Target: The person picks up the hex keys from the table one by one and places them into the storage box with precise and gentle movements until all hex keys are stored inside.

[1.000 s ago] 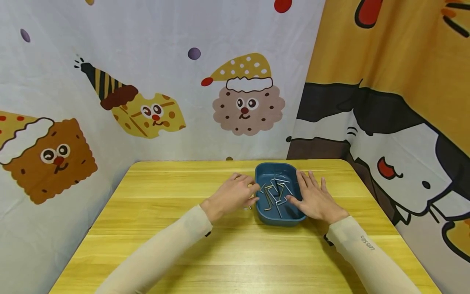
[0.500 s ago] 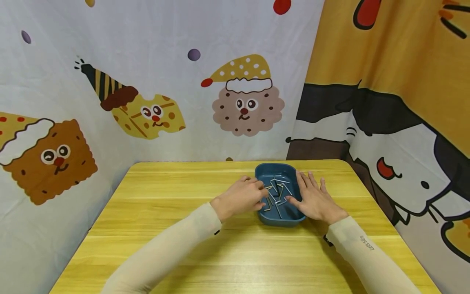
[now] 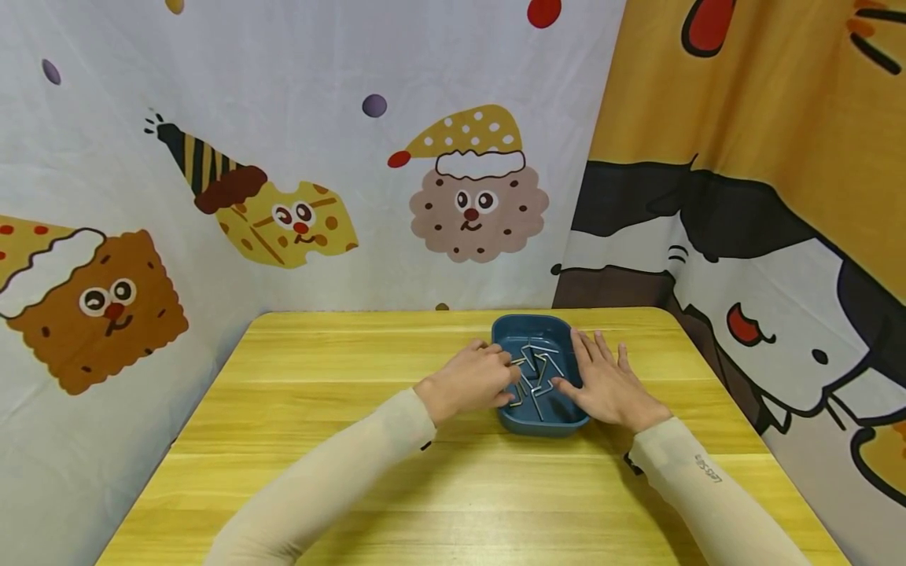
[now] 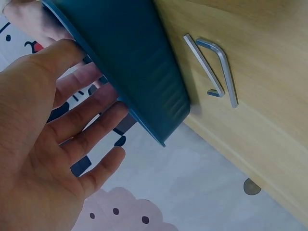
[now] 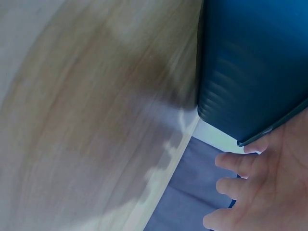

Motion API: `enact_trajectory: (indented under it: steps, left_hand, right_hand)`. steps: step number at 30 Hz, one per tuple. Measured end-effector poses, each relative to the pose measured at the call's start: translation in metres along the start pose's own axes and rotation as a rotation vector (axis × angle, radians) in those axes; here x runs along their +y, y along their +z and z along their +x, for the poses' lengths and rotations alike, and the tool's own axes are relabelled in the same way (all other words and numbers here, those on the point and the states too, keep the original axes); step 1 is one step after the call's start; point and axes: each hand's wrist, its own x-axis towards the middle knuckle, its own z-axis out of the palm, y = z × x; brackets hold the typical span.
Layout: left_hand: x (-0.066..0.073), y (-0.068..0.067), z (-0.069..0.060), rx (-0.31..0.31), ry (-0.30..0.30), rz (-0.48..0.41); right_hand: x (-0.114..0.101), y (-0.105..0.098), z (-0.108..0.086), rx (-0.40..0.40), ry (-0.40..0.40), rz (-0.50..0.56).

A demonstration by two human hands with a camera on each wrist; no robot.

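Observation:
A dark blue plastic bin [image 3: 545, 429] stands on the table with several L-shaped hex keys [image 3: 537, 405] lying jumbled inside. My left hand [image 3: 467, 381] reaches over the bin's left rim. Its thumb and index fingertips are hidden behind the wall in the left wrist view, so whether they pinch anything does not show; the other fingers are spread. Outside that wall, one silver hex key [image 4: 204, 66] lies on the table beside a second hex key [image 4: 227, 74]. My right hand [image 3: 612, 389] rests on the right rim with fingers extended, the thumb over the inside.
The yellow wood-grain table [image 3: 318, 472] ends just behind the bin. A white cartoon-print curtain [image 3: 304, 94] hangs along the back and left, and an orange-and-black one [image 3: 750, 110] on the right.
My left hand has moved right, from beside the bin to over its left rim, covering the keys near that side. The right hand and bin have stayed put.

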Motion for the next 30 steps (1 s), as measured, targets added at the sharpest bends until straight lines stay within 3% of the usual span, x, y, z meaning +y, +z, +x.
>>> enact_trajectory:
  steps: [13, 30]
  left_hand:
    - [-0.002, 0.002, -0.004, 0.016, -0.017, -0.027]
    - [-0.023, 0.018, -0.039, 0.146, -0.107, -0.151]
  right_hand:
    - [0.000, 0.000, 0.000, 0.006, -0.005, -0.001]
    - [0.001, 0.000, 0.001, -0.001, -0.005, 0.000]
